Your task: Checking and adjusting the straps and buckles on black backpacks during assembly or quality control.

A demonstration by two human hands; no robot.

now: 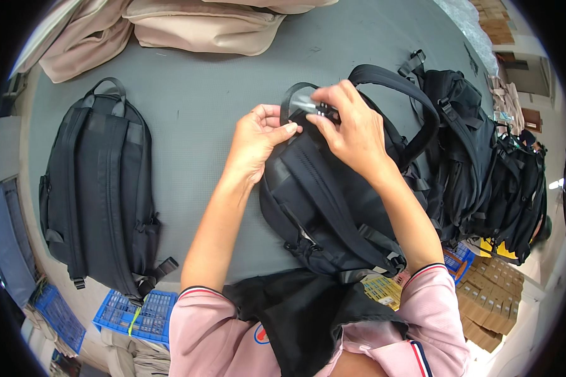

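A black backpack (333, 195) lies on the grey table in front of me, its shoulder straps facing up. At its top, my left hand (258, 135) is closed, thumb and fingers pinching the carry handle (287, 100) near its base. Just to the right, my right hand (355, 129) is closed around a small black tool (324, 110). A silvery end of it points toward the handle and is smeared by motion, so its exact kind cannot be made out. One padded shoulder strap (431, 119) arches up beyond my right wrist.
A second black backpack (97, 188) lies at the left of the grey table (201, 81). Several more black backpacks (462, 144) crowd the right side. Beige bags (204, 28) rest along the far edge. Blue crates (138, 311) and stacked cartons (490, 295) stand below the table.
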